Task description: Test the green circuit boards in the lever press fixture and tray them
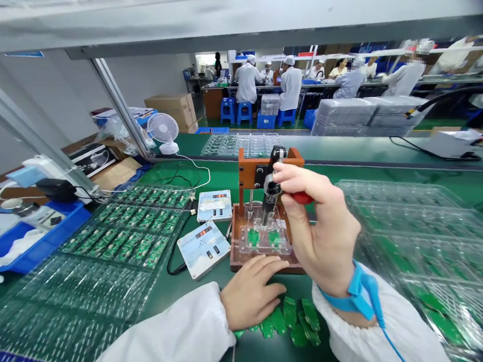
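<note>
A small test press with an orange-brown frame (247, 173) stands in front of me. My right hand (321, 217), with a blue wrist strap (353, 291) and cord, is closed around the red-ended lever (302, 197) of its toggle clamp (271, 192). Under the clamp, a clear plastic fixture plate (263, 245) shows two green circuit boards (253, 238). My left hand (254, 293) lies with its fingers stretched out at the front edge of the press base. Several loose green circuit boards (302, 323) lie beside and partly under it.
Two small meter boxes (203, 249) with red digits sit left of the press. A clear tray (122, 221) of populated boards lies further left, near a white fan (163, 129). Stacked clear trays (425, 221) stand right. A metal shelf (222, 22) crosses overhead; people work beyond.
</note>
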### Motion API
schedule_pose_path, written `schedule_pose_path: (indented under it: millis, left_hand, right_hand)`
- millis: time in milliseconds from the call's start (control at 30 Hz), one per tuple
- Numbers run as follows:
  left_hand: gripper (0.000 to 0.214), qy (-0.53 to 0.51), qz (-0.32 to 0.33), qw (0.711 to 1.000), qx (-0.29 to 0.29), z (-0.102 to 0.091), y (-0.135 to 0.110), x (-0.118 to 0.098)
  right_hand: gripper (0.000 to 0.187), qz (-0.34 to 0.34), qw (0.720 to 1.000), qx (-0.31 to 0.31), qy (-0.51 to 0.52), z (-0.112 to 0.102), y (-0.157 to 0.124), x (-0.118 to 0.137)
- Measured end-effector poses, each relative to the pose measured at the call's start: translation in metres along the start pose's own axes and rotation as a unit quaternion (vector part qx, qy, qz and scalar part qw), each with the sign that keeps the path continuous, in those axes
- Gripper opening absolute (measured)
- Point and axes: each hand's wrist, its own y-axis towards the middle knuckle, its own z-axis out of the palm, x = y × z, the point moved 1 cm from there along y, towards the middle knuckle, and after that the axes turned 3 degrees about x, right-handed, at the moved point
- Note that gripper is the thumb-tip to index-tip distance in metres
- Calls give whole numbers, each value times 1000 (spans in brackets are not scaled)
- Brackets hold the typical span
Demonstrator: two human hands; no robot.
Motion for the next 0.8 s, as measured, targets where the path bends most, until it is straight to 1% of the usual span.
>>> schedule_pose_path:
  millis: [100, 233, 333, 467, 633, 800]
  left_hand:
    - [19, -2, -2, 1000, -5, 1, 0, 0]
    - [17, -6, -4, 1000, -17, 1, 1, 0]
    - [18, -6, -3, 1000, -18, 1, 1, -1]
    - [18, -7, -11, 1000, -11, 2, 1, 0]
    - [21, 0, -3, 1000, -6, 4, 1, 2]
    - [24, 14, -4, 999, 31, 6, 0, 4]
  right_hand:
    - [27, 10, 1000, -5, 5, 7, -14, -7]
    - [24, 7, 1000, 21, 2, 16, -35, -22]
    - [29, 8, 1000, 26, 1, 21, -44, -28]
    - [43, 4, 1000, 5, 7, 26, -48, -26]
    - [56, 18, 998, -5, 53, 27, -51, -22]
    - [64, 18, 998, 3, 57, 24, -52, -22]
